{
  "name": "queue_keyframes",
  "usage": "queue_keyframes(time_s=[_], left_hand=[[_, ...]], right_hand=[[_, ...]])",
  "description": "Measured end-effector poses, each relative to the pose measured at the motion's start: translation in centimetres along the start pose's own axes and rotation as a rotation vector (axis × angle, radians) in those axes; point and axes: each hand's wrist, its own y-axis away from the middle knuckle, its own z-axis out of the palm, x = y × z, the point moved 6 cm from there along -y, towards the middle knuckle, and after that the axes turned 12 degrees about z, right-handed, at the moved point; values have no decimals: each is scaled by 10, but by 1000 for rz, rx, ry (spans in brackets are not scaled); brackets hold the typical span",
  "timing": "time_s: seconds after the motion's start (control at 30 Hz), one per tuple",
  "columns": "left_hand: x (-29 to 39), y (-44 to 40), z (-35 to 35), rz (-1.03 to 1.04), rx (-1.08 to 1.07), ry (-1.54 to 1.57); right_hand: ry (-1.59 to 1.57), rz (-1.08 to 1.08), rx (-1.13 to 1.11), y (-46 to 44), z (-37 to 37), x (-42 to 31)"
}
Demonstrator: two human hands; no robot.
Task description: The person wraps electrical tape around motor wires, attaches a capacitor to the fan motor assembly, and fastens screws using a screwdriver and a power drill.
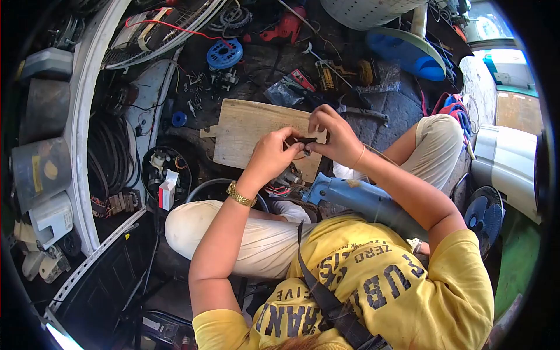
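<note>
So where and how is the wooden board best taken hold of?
Probably pinch its far left corner, coming from the left: the wooden board is a flat slab, that corner shows bare, and the left hand and right hand are over its right half.

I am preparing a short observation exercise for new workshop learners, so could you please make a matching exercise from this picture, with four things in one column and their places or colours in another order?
Column one:
1. small dark part
2. wooden board
3. red-and-white box
4. gold-coloured watch

Column two:
A. near the left knee
B. light brown and flat
C. worn on the left wrist
D. held between the left hand and the right hand

Right pairs: 1-D, 2-B, 3-A, 4-C
</note>
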Motion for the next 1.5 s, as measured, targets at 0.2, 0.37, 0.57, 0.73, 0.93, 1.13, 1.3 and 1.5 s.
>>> queue_keyframes(time_s=[0.2,0.37,0.57,0.73,0.93,1.13,1.3,1.5], left_hand=[[0,1,0,40,1,-35],[-3,4,-3,49,71,-18],[-15,28,-29,205,329,-361],[-66,58,-5,-197,483,74],[-76,61,11,-303,696,686],[-76,60,12,-250,727,650],[-72,58,14,-267,732,656],[-63,59,13,-247,803,621]], right_hand=[[-267,97,-387,-13,28,34],[-385,191,-482,-11,35,41],[-380,358,-115,-19,16,38],[-404,408,46,-3,38,49],[-528,541,-147,19,70,49],[-516,543,-192,22,73,44],[-490,541,-216,20,71,40],[-483,592,-240,20,75,48]])
